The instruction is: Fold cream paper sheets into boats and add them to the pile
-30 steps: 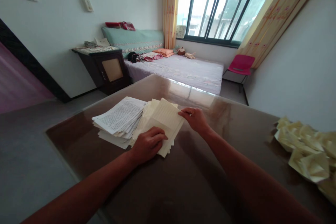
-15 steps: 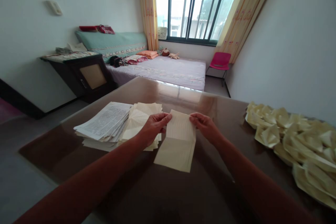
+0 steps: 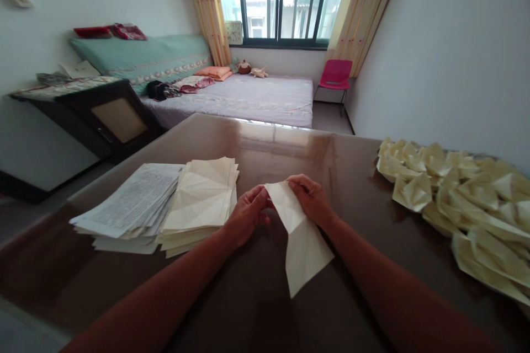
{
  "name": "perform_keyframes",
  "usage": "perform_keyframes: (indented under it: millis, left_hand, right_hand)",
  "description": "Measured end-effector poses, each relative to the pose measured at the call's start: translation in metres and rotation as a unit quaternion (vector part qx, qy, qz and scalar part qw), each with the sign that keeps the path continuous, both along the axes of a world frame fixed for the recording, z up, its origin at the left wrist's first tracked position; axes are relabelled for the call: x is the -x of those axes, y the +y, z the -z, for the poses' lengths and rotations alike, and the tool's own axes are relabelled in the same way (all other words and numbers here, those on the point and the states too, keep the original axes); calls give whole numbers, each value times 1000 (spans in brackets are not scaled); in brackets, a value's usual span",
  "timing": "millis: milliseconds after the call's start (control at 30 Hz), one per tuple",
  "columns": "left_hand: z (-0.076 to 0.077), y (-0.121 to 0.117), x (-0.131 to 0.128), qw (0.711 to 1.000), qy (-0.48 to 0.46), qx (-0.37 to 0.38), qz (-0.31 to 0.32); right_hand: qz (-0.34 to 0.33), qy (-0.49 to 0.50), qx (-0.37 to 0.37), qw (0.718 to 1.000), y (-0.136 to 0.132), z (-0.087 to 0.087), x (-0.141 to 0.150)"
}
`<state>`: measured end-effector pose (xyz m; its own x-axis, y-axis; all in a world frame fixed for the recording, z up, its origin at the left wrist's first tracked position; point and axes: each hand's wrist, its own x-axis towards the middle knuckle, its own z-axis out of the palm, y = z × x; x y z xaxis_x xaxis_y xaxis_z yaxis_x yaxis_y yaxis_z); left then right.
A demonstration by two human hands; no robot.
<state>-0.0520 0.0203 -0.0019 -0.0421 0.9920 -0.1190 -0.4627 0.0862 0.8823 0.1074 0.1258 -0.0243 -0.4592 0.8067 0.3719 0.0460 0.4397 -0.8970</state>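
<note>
Both my hands pinch the far end of a cream sheet of paper (image 3: 304,237) over the glossy brown table (image 3: 256,138). My left hand (image 3: 247,216) grips its upper left corner with closed fingers. My right hand (image 3: 310,198) holds the upper right edge, thumb and fingers pressed together. The sheet is folded narrow at the top and hangs down toward me at a slant. Left of my left hand lies a stack of creased cream sheets (image 3: 202,204), and further left a stack of printed white pages (image 3: 128,207).
A heap of folded cream paper shapes (image 3: 459,193) covers the table's right side. Beyond the table are a bed (image 3: 248,99), a dark cabinet (image 3: 95,116), a pink chair (image 3: 335,74) and a window with curtains.
The sheet was lifted off the cream stack and brought to the table's middle. Both hands came together at its top, narrowing it. The view swung to the right.
</note>
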Motion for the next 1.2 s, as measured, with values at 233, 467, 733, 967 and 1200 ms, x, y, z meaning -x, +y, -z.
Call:
perform_keyframes:
  millis: [233, 467, 733, 967, 1200]
  left_hand:
    - [-4, -3, 7, 999, -41, -6, 5]
    - [-7, -5, 8, 999, -41, 19, 12]
    - [-38, -18, 9, 999, -30, -18, -8]
    - [-79, -35, 43, 989, 99, -18, -110]
    - [-96, -20, 174, 835, 536, 109, -51]
  right_hand:
    - [-5, -21, -13, 1000, 0, 0, -1]
    - [8, -15, 21, 1000, 0, 0, -3]
    - [-84, 30, 198, 976, -9, -7, -5]
    - [-128, 22, 262, 956, -11, -3, -7]
    - [-56, 7, 204, 977, -1, 5, -6]
